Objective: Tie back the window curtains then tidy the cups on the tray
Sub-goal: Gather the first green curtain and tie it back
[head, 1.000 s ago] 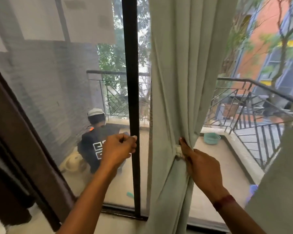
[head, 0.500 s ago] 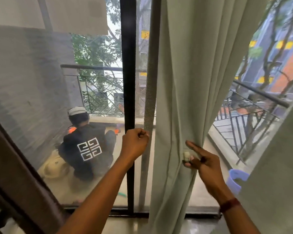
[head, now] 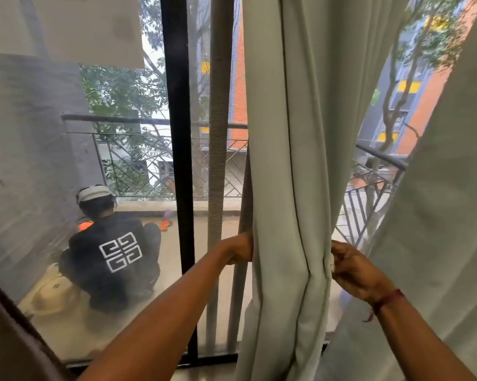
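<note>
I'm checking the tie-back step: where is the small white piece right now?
In the head view, the small white piece sits right of centre, at the right edge of the gathered curtain, pinched by the right hand.

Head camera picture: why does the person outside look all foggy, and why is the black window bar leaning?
Head view: the crouching person is seen through a hazy mesh or pane, so looks washed out; the black window bar leans probably because the wide-angle lens looks downward; daylight comes from outside, leaving the curtain dim on this side; the right hand is slightly blurred.
</note>
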